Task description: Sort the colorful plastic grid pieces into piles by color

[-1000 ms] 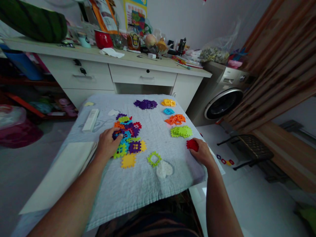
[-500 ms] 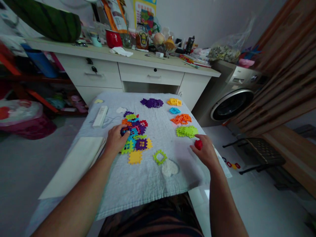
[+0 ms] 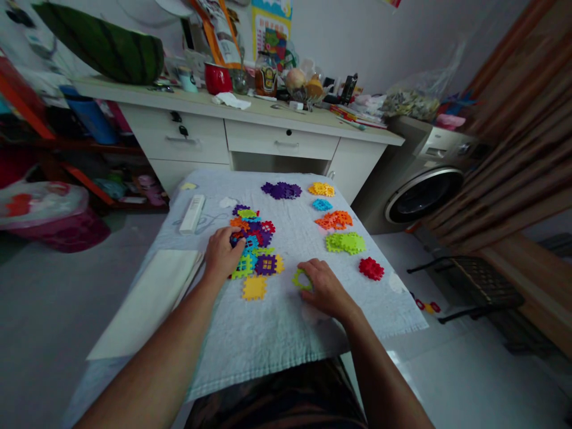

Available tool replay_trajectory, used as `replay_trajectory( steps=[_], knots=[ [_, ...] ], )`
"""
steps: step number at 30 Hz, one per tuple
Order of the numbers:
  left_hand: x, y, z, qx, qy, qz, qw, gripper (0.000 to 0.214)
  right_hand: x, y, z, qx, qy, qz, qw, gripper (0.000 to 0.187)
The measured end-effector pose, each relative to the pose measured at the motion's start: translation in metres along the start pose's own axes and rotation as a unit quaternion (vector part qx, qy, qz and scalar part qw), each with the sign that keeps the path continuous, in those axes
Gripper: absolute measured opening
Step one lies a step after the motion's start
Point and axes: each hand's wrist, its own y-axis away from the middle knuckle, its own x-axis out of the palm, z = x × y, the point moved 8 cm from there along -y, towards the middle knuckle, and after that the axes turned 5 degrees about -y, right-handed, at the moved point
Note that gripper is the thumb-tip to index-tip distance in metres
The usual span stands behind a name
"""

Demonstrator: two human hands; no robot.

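Observation:
My left hand (image 3: 223, 255) rests at the left edge of a mixed pile of interlocking plastic tiles (image 3: 263, 233), its thumb and fingers closed round some of them. A purple window tile (image 3: 267, 265) and a yellow square tile (image 3: 254, 288) lie at the near end of this pile. Closer to me, my right hand (image 3: 328, 288) has its fingers and thumb round a light green hollow square tile (image 3: 297, 277), partly hidden beneath it. Along the right side are sorted heaps: red tiles (image 3: 371, 269), green tiles (image 3: 346, 242), orange tiles (image 3: 335, 220), blue tiles (image 3: 322, 204) and yellow tiles (image 3: 322, 189).
A purple tile heap (image 3: 281, 190) lies at the table's far side. On the left are a white box (image 3: 192, 214) and a folded white cloth (image 3: 147, 298). Behind stands a white desk (image 3: 259, 136) with a watermelon (image 3: 107, 47); a washing machine (image 3: 420, 173) is at right.
My right hand has moved left from the right edge to the green hollow tile. The red tiles it held now lie in a heap on the cloth. My left hand stays at the pile.

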Motion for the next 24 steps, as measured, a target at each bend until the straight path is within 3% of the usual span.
replay_trajectory(
  steps=[5, 9, 11, 17, 20, 24],
  knots=[
    [0.0, 0.0, -0.001, 0.003, 0.0, 0.006, 1.0, 0.029, -0.045, -0.015, -0.036, 0.032, 0.053, -0.08, 0.995, 0.053],
    [0.001, -0.001, 0.002, -0.001, 0.001, 0.005, 1.0, 0.03, -0.089, -0.023, -0.088, 0.083, 0.094, -0.165, 0.978, 0.056],
    [0.002, -0.001, 0.003, 0.002, 0.003, 0.004, 1.0, 0.03, -0.1, -0.024, -0.113, 0.103, 0.098, -0.17, 0.975, 0.056],
    [0.004, -0.003, 0.005, 0.01, 0.006, 0.011, 1.0, 0.031, -0.105, -0.02, -0.153, 0.128, 0.101, -0.128, 0.978, 0.061],
    [0.005, -0.005, 0.006, 0.006, 0.012, 0.014, 1.0, 0.03, -0.101, -0.016, -0.159, 0.129, 0.09, -0.112, 0.981, 0.061],
    [0.006, -0.006, 0.009, 0.007, 0.019, 0.015, 1.0, 0.03, -0.105, -0.017, -0.154, 0.113, 0.076, -0.139, 0.981, 0.059]
  ],
)
